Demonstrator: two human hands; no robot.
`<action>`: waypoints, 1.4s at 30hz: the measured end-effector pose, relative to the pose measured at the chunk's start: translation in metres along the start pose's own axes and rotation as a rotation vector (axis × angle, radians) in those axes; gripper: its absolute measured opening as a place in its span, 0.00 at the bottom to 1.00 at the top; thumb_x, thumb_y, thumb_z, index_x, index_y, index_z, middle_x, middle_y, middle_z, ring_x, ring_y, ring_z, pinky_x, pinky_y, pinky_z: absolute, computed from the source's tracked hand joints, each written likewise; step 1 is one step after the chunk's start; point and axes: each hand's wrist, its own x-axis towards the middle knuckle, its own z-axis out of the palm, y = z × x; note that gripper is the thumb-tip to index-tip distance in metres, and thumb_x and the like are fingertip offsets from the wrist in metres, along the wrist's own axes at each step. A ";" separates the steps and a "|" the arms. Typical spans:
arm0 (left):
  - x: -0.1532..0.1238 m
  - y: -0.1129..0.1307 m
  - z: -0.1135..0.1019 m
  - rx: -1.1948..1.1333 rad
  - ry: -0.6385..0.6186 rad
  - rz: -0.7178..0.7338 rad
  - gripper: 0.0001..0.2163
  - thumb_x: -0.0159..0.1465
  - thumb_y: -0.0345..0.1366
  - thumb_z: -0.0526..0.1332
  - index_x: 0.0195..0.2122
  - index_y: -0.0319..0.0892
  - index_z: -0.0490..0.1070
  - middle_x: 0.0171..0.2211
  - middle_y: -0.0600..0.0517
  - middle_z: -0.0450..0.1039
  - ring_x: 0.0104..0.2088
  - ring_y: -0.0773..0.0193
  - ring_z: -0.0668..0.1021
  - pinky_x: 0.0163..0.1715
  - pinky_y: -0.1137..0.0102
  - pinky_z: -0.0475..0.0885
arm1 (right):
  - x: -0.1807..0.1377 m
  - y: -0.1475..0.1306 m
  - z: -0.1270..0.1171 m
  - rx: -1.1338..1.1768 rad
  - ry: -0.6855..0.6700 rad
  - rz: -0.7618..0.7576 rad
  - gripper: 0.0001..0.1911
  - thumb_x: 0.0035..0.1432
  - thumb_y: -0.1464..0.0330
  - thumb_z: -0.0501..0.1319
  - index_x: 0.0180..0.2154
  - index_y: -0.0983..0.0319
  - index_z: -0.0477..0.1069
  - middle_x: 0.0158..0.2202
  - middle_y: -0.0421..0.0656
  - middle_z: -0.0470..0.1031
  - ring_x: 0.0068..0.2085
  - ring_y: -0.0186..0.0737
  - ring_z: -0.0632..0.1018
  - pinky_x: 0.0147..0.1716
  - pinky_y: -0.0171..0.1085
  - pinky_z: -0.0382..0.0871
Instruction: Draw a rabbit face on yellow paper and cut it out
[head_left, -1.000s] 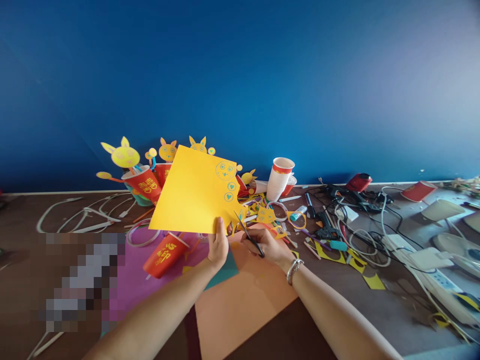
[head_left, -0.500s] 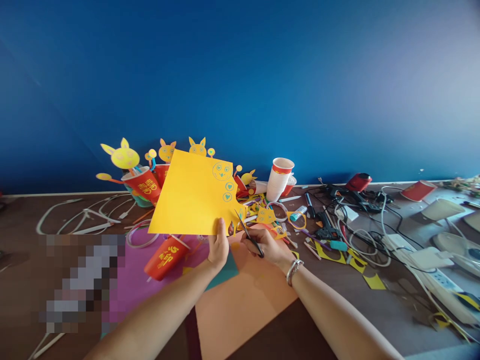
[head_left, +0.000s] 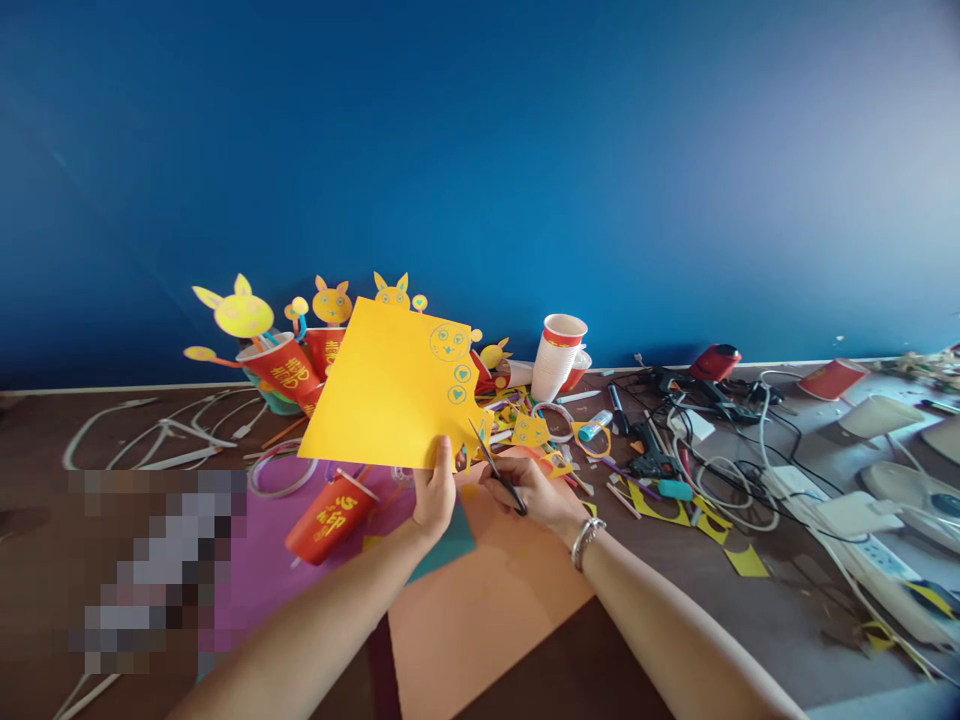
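Note:
My left hand [head_left: 435, 492] pinches the lower edge of a yellow paper sheet [head_left: 382, 390] and holds it up above the table. Printed near the sheet's right edge are a small face and heart circles. My right hand [head_left: 529, 492], with a bracelet on the wrist, grips black scissors [head_left: 496, 468]. Their blades point up-left into the sheet's lower right corner. Under both hands lie an orange sheet [head_left: 480, 600] and a purple sheet [head_left: 262, 560].
Red paper cups with yellow animal cut-outs [head_left: 285, 360] stand behind the sheet, and one red cup [head_left: 330, 518] lies tipped over. A stack of white cups [head_left: 556, 358] stands at centre. Glue guns, cables [head_left: 675, 440] and a power strip [head_left: 862, 550] clutter the right. Paper scraps lie about.
The yellow sheet has tilted slightly in my left hand. The scissors stay at its lower right corner. The view has shifted a little.

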 end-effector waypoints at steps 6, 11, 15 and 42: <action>-0.002 0.001 0.000 0.006 -0.041 0.031 0.21 0.53 0.57 0.61 0.20 0.43 0.66 0.20 0.54 0.68 0.24 0.66 0.72 0.31 0.71 0.72 | -0.001 -0.002 0.000 -0.008 0.010 0.008 0.11 0.53 0.62 0.63 0.30 0.64 0.68 0.17 0.34 0.63 0.17 0.26 0.62 0.15 0.28 0.54; -0.002 -0.005 -0.002 0.030 -0.074 0.075 0.19 0.58 0.52 0.59 0.20 0.42 0.68 0.21 0.52 0.70 0.26 0.65 0.74 0.33 0.70 0.72 | -0.002 -0.006 0.001 -0.032 0.028 -0.003 0.11 0.55 0.62 0.60 0.30 0.64 0.68 0.17 0.34 0.63 0.16 0.26 0.61 0.14 0.28 0.53; -0.002 -0.008 -0.002 0.006 -0.053 0.090 0.16 0.58 0.49 0.61 0.22 0.41 0.71 0.25 0.50 0.74 0.29 0.63 0.76 0.37 0.68 0.72 | -0.002 -0.009 0.002 -0.034 0.051 0.000 0.07 0.54 0.66 0.58 0.28 0.63 0.67 0.16 0.34 0.63 0.16 0.26 0.61 0.13 0.27 0.52; -0.006 -0.009 -0.001 0.039 -0.100 0.067 0.11 0.58 0.45 0.62 0.29 0.41 0.75 0.33 0.49 0.79 0.37 0.60 0.79 0.47 0.66 0.72 | 0.002 -0.001 0.005 0.028 0.109 -0.066 0.03 0.53 0.70 0.60 0.29 0.64 0.70 0.16 0.35 0.65 0.17 0.27 0.63 0.16 0.28 0.53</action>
